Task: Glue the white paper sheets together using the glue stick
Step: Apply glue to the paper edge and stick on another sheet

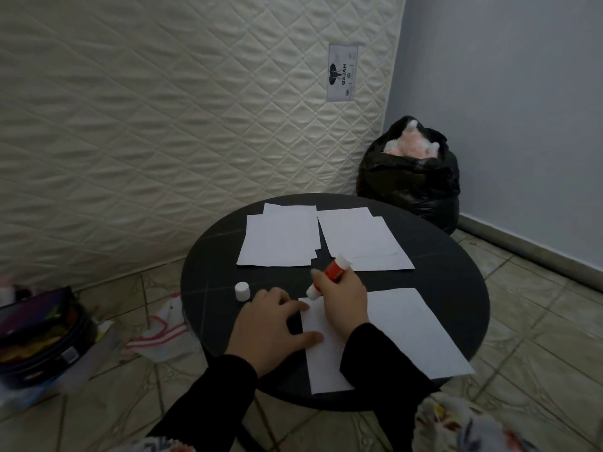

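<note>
While left hand (272,324) pins paper sheet (408,331) flat, fingers spread, right hand (342,300) grips uncapped glue stick (329,277), tip at sheet's corner.

Head cam, wide-angle, looks fwd/down, close over round table (208,288).

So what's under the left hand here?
The left hand presses the left edge of the near white sheet onto the black table. Whatever lies beneath the palm is hidden.

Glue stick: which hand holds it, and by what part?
Right hand grips the glue stick around its red middle; left hand only presses the sheet.
</note>
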